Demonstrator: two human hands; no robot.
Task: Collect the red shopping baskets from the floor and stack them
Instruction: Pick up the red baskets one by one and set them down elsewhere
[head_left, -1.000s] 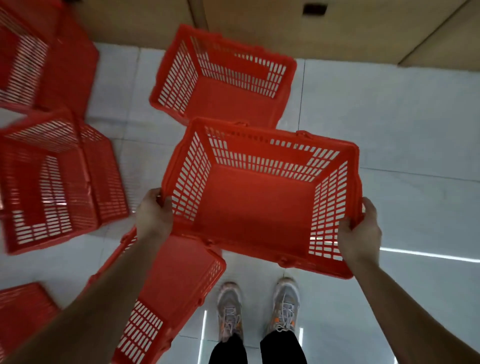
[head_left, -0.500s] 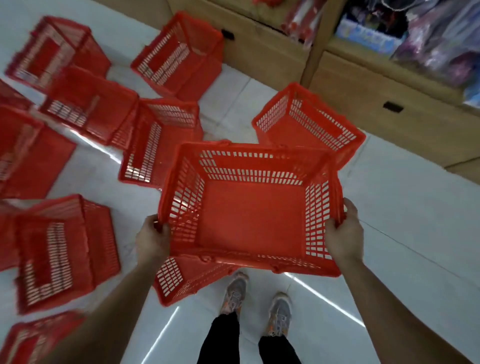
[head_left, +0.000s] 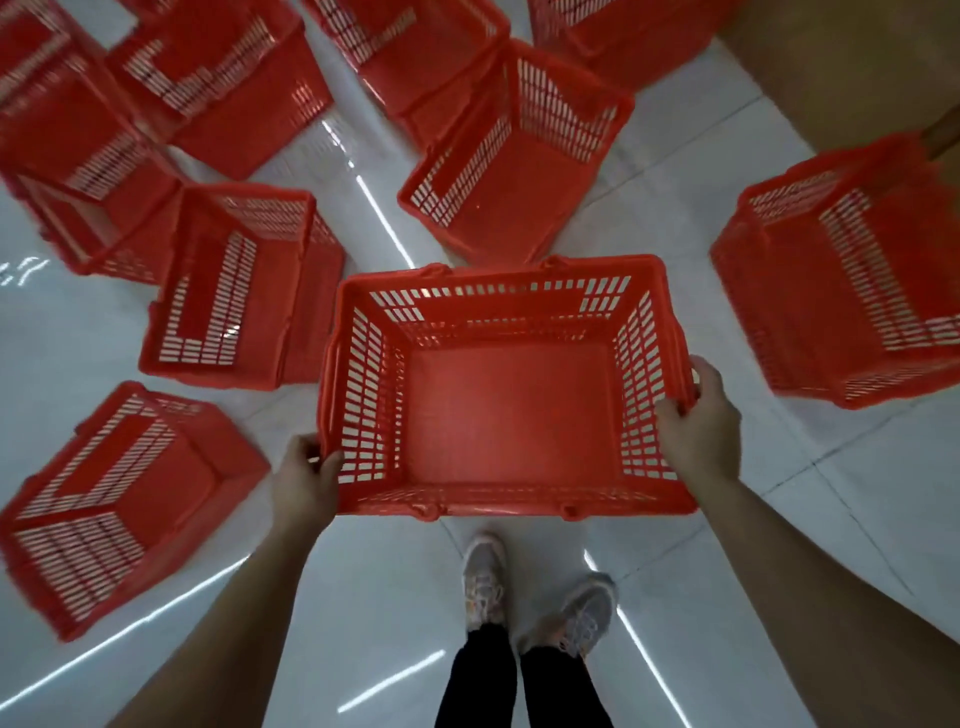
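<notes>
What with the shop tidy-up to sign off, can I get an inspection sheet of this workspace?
Surface: glossy pale tiled floor, light streaks reflected.
Job's things: one empty red slatted plastic shopping basket held upright above the floor; other red baskets scattered on the floor to the left, ahead and to the right, apparently tipped over; those at the top edge are blurred.
Clutter: nothing seen.
Grips: left hand grips the held basket's left rim; right hand grips its right rim.
Cables: nothing seen.
Surroundings: tan wooden panel at top right; the person's grey trainers below the basket.
</notes>
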